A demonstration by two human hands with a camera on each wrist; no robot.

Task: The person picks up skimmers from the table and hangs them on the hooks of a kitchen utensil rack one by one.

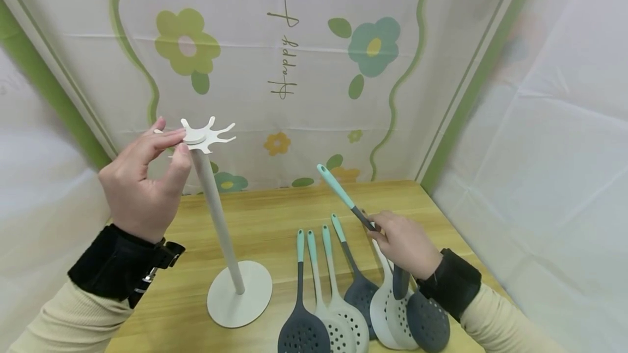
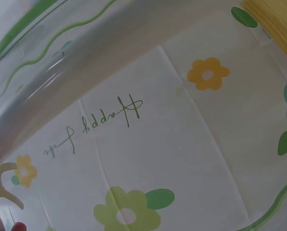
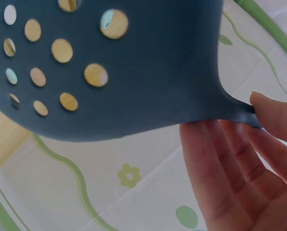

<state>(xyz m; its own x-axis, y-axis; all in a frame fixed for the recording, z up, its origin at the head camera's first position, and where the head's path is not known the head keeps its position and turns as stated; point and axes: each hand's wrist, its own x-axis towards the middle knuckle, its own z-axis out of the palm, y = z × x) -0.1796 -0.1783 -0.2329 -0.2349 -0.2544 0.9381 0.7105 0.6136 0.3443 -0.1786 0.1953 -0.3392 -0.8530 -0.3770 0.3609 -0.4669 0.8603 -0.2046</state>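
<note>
Skimmer lifted, rack steadied.
Your right hand grips a skimmer; left hand pinches the rack top. Next, align the handle's end with a hook.

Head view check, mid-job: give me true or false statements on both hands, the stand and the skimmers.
1. The left hand pinches the stand at its hook top. True.
2. The right hand is empty. False: it holds a dark skimmer, handle raised.
3. The stand lies on its side. False: it is upright on the table.
4. Other skimmers lie flat on the table. True.
5. A skimmer hangs from a hook. False: none does.
</note>
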